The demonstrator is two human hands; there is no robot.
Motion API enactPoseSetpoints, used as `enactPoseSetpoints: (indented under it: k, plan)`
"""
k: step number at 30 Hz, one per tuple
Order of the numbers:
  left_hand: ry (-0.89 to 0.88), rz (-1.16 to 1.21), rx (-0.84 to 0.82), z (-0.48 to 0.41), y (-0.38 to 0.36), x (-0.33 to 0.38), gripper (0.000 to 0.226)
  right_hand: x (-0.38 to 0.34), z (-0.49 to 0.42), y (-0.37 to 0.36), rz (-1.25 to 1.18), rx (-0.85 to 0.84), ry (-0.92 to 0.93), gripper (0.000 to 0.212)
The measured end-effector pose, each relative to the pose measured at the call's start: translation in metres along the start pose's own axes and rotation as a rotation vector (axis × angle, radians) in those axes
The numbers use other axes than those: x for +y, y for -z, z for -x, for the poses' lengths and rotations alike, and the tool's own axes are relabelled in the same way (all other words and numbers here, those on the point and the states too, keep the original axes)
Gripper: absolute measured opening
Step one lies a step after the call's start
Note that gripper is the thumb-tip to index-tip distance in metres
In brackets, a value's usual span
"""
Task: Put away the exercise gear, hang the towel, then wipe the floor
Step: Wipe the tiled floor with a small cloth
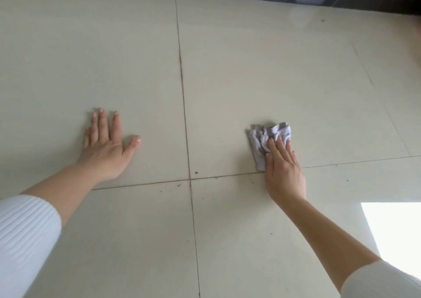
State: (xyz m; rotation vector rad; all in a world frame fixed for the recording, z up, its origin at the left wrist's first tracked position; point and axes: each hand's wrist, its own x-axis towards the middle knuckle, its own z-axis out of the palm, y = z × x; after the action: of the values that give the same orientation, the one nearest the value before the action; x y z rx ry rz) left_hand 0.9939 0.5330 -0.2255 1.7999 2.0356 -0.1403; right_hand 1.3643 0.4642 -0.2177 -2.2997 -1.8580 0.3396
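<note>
Head view: your left hand (107,147) is lying flat on the floor (250,69), palm down, fingers straight and spread wide, holding nothing. Your right hand (283,170) is pressing a crumpled soft grey cloth (262,140) onto a tile, fingers straight and close together on top of it. The cloth is sitting right of the long grout line (184,115). Tiles are looking glossy, pale beige, square. Dark crumbs (196,173) are dotting the joints. A ribbed white sleeve (25,240) is covering your left upper forearm.

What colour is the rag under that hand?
The rag is pale lilac-grey, seen in the head view.
</note>
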Motion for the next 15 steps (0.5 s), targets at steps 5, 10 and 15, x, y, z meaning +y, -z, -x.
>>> enactPoseSetpoints:
  k: [5, 10, 15]
  plan:
    - [-0.062, 0.017, -0.012, 0.078, -0.03, 0.018, 0.078, 0.001, 0.099, -0.006, 0.008, -0.039, 0.408, 0.045]
    - [-0.143, -0.018, -0.051, 0.141, -0.052, 0.014, 0.094, 0.005, 0.15, -0.002, 0.133, -0.255, 1.084, 0.05]
    - [-0.199, -0.059, -0.098, 0.176, -0.048, -0.008, 0.096, 0.038, 0.078, 0.021, 0.276, -0.152, 0.683, 0.064]
